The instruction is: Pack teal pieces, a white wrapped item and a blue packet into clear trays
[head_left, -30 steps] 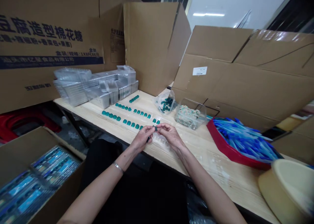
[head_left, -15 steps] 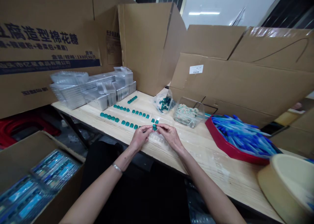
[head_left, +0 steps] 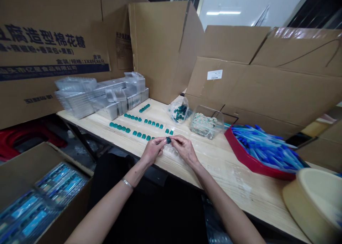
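Note:
A small dark green piece (head_left: pixel 168 140) is pinched between the fingertips of both hands, just above the front of the table. My left hand (head_left: pixel 153 149) holds it from the left, and my right hand (head_left: pixel 185 149) from the right. Similar green pieces (head_left: pixel 119 127) lie in short rows on the table, some in clear plastic trays (head_left: pixel 172 150) partly hidden by my hands. Beyond them stand a clear bag (head_left: pixel 178 110) with green and pale pieces and a clear tub (head_left: pixel 206 123) of small pale patterned pieces.
Stacked clear plastic trays (head_left: pixel 80 94) stand at the table's back left. To the right are a red tray (head_left: pixel 256 165) of blue sticks and a cream basin (head_left: pixel 307 201). Cardboard boxes (head_left: pixel 160 48) line the back. An open carton (head_left: pixel 77 162) of packed goods sits at lower left.
The green piece has turned between my fingertips and now shows a darker side. Both hands stay in almost the same place, and the view has shifted slightly.

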`<state>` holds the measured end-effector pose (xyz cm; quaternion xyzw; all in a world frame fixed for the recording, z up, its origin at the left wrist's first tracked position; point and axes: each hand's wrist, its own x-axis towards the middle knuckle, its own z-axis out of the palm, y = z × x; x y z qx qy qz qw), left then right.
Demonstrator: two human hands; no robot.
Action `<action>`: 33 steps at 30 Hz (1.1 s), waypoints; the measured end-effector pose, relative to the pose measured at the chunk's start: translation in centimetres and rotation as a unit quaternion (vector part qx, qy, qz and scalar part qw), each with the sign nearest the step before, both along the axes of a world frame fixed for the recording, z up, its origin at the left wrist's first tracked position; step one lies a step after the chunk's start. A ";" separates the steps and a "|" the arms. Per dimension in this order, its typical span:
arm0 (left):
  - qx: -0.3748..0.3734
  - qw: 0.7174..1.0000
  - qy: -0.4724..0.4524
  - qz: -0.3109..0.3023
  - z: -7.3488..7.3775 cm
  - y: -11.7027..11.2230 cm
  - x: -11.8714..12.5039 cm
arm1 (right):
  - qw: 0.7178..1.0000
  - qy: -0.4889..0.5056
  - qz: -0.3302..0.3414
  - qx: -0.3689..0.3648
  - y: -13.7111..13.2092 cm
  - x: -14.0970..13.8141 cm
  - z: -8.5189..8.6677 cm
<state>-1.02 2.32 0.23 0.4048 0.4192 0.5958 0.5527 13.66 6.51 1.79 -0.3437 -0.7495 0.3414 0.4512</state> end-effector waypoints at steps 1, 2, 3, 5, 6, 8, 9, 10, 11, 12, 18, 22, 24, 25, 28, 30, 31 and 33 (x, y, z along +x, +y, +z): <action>0.003 1.000 0.014 0.006 0.1 -0.1 0.0 | 1.000 -0.009 0.004 0.018 -0.2 0.0 0.1; 0.006 1.000 0.028 0.013 0.2 -0.2 0.1 | 0.999 -0.018 0.009 0.032 -0.5 0.0 0.3; 0.008 0.999 0.041 0.019 0.2 -0.3 0.1 | 0.999 -0.028 0.013 0.042 -0.7 0.1 0.4; 0.010 0.998 0.064 0.026 0.3 -0.4 0.2 | 0.997 -0.039 0.014 0.058 -0.9 0.1 0.5; 0.011 0.997 0.076 0.025 0.3 -0.4 0.2 | 0.997 -0.042 0.012 0.066 -1.0 0.2 0.4; 0.021 0.993 0.109 0.031 0.3 -0.4 0.2 | 0.996 -0.043 0.011 0.077 -0.9 0.2 0.3; 0.034 0.990 0.130 0.045 0.3 -0.3 0.2 | 0.996 -0.043 0.012 0.080 -0.9 0.2 0.2; 0.051 0.985 0.152 0.065 0.3 -0.3 0.2 | 0.996 -0.043 0.012 0.081 -0.9 0.1 0.1; 0.071 0.978 0.174 0.089 0.3 -0.2 0.2 | 0.996 -0.045 0.013 0.082 -1.0 0.1 0.0; 0.090 0.970 0.194 0.113 0.2 -0.1 0.3 | 0.995 -0.047 0.013 0.085 -1.0 0.0 -0.1; 0.133 0.948 0.251 0.140 -0.2 0.2 0.3 | 0.993 -0.058 -0.010 0.106 -1.1 -0.4 -0.6; 0.117 0.952 0.249 0.135 -0.5 0.5 0.2 | 0.996 -0.052 -0.020 0.072 -0.9 -0.5 -0.9; 0.108 0.955 0.245 0.125 -0.5 0.6 0.2 | 0.996 -0.052 -0.020 0.076 -1.0 -0.6 -1.0; 0.106 0.956 0.245 0.124 -0.6 0.6 0.2 | 0.995 -0.053 -0.019 0.081 -1.0 -0.6 -1.1; 0.105 0.954 0.249 0.132 -0.8 0.8 0.0 | 0.995 -0.047 -0.016 0.085 -1.0 -0.7 -1.4; 0.105 0.954 0.247 0.135 -0.9 0.8 -0.1 | 0.999 -0.022 -0.014 0.044 -0.8 -0.7 -1.6; 0.106 0.954 0.246 0.134 -1.0 0.9 -0.1 | 1.000 -0.003 -0.012 0.003 -0.6 -0.6 -1.6; 0.111 0.951 0.257 0.131 -1.0 0.8 -0.1 | 0.995 0.035 -0.002 -0.097 -0.4 -0.3 -1.5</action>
